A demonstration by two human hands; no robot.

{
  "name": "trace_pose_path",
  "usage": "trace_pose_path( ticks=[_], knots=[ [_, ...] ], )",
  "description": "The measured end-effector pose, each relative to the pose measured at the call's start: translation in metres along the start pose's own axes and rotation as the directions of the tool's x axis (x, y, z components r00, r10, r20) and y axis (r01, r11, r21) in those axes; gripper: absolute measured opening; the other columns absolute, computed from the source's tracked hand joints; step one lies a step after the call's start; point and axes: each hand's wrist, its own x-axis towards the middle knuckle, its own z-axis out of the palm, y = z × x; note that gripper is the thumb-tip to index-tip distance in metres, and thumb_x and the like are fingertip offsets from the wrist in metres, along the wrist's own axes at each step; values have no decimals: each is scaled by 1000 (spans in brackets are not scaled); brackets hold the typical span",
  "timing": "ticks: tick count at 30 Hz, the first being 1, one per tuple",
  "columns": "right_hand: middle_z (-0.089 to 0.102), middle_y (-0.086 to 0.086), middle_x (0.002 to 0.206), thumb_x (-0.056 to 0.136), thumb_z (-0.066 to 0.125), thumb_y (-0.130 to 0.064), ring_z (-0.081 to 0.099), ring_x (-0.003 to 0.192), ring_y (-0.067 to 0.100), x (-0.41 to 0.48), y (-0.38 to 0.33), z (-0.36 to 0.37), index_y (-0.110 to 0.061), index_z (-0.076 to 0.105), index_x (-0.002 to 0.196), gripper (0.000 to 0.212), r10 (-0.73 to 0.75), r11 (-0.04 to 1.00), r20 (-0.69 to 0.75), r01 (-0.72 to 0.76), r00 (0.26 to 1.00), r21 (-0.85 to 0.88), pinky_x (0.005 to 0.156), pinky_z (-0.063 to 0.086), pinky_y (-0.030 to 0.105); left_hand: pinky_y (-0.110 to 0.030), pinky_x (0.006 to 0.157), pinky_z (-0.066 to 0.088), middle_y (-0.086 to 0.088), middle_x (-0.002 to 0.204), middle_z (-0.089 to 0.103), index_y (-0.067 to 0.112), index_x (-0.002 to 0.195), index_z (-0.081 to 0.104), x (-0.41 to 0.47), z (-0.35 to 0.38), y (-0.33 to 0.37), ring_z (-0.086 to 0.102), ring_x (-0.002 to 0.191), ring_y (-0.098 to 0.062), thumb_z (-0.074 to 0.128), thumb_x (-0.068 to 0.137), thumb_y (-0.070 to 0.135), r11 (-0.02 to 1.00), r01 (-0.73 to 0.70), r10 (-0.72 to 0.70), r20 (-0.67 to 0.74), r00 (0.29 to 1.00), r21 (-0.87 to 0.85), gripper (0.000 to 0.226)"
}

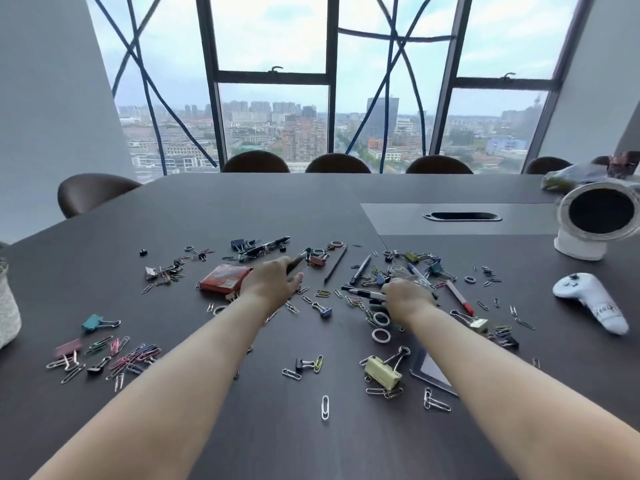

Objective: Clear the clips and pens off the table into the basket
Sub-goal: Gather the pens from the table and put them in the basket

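While both forearms stretch out over the dark tabletop [207, 216], the left hand [273, 284] grips a dark pen [298, 261], fingers curled round it. The pen's tip sticks out past the knuckles, up and to the right. The right hand [408, 299] has its fingers curled over a bunch of black markers [363, 293] that jut out to its left. What else lies under that palm cannot be made out.

Around the left hand:
- Just to its left is a red packet [225, 278]; contact cannot be told.
- Beyond it, a black pen [266, 245] lies among small clips.
- Well left of the forearm are a teal binder clip [93, 322] and a heap of coloured paper clips [128, 358].

Between the hands lies a thin dark pencil [336, 265], slanted. A blue binder clip [325, 311] sits nearer the wrists, and a lone silver paper clip [325, 407] lies between the forearms.

Around the right hand:
- To its right, a red-and-white pen [460, 298] lies among loose clips.
- By the wrist are pale rings [381, 336].
- Left of the forearm is a large yellow binder clip [382, 372].
- A dark tablet [431, 370] lies partly under the forearm.
- Well to the right are a white game controller [588, 299] and a white round gadget [599, 216] on a stand.

The basket [7, 306] is grey and woven. It stands at the far left edge of view, well apart from the left hand, and is only partly seen. Its inside is not visible.
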Motion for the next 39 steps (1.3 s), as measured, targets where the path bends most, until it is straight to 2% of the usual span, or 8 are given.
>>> trace_pose_path(
  ticks=[4, 9, 18, 23, 27, 30, 33, 39],
  knots=[
    [59, 11, 116, 89, 38, -7, 53, 113, 30, 6, 6, 3, -13, 48, 118, 30, -7, 992, -131, 23, 991, 126, 89, 47, 41, -37, 84, 46, -16, 109, 65, 12, 112, 52, 20, 16, 9, 59, 103, -33, 46, 92, 33, 1000, 0, 0, 37, 999, 9, 30],
    [64, 17, 107, 90, 51, -20, 60, 99, 34, 7, 40, -15, -9, 45, 115, 29, 179, 961, -240, -117, 954, 252, 78, 47, 36, -36, 85, 46, -16, 115, 63, 13, 123, 50, 43, 37, 37, 58, 108, -33, 51, 91, 28, 998, -58, 58, 64, 996, 9, 36],
    [62, 14, 119, 89, 56, -23, 60, 108, 32, 20, 108, -1, -7, 59, 112, 29, 529, 824, 41, -525, 848, 211, 87, 49, 36, -36, 93, 45, -16, 121, 58, 6, 119, 52, 74, 66, 62, 55, 112, -32, 55, 87, 30, 997, -66, 62, 104, 993, 28, 39],
    [62, 14, 118, 93, 47, -22, 59, 107, 33, 35, 101, 2, -7, 53, 110, 24, 451, 874, -47, -430, 892, 228, 80, 44, 34, -34, 94, 43, -16, 123, 57, 6, 124, 50, 90, 70, 61, 54, 115, -30, 52, 90, 30, 998, -51, 47, 111, 993, 37, 42],
    [61, 21, 116, 95, 43, -25, 57, 106, 37, 56, 84, -3, -4, 42, 112, 27, 341, 874, -86, -282, 936, 396, 84, 44, 40, -33, 92, 42, -16, 123, 55, 5, 119, 53, 101, 76, 60, 53, 115, -30, 51, 91, 29, 998, -45, 40, 114, 993, 45, 37],
    [59, 19, 120, 92, 51, -25, 56, 109, 36, 70, 79, -6, -4, 45, 116, 32, 351, 841, 1, -316, 936, 438, 88, 43, 39, -32, 94, 41, -16, 124, 54, 4, 119, 52, 109, 79, 56, 53, 116, -30, 52, 91, 30, 999, -32, 28, 111, 993, 33, 38],
    [62, 17, 115, 86, 61, -31, 57, 95, 31, 82, 84, -5, -7, 55, 96, 26, 371, 849, 61, -365, 927, 381, 85, 46, 35, -32, 95, 41, -15, 122, 58, 5, 119, 53, 117, 82, 46, 52, 117, -30, 53, 90, 32, 1000, -2, 0, 109, 994, 19, 40],
    [62, 10, 104, 76, 70, -45, 58, 96, 28, 88, 93, -5, -6, 57, 98, 47, 389, 830, 147, -415, 910, 372, 78, 44, 29, -34, 93, 43, -14, 120, 61, 7, 118, 54, 123, 90, 37, 54, 116, -30, 56, 87, 40, 997, 13, -22, 125, 992, 70, 45]
  ],
)
